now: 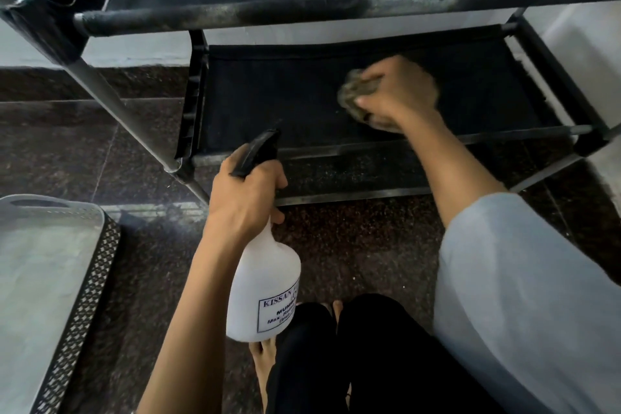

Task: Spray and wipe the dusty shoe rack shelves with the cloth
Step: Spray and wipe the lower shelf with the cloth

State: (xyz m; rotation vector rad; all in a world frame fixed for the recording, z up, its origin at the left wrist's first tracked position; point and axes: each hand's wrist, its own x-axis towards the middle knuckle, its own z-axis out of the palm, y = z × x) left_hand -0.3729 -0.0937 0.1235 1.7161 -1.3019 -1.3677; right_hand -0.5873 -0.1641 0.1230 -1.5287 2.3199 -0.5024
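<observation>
Dark speckled floor; our right hand clutches a crumpled grey cloth on the black shelf, left hand gripping a white spray bottle.

"KISSAN" on the spray bottle label

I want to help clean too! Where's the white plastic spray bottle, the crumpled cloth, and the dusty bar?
White plastic spray bottle (265, 276), head view, on its body.
Crumpled greyish cloth (353, 96), head view, on the part left of the fingers.
Dusty black metal bar (268, 12), head view, on its middle.
</observation>
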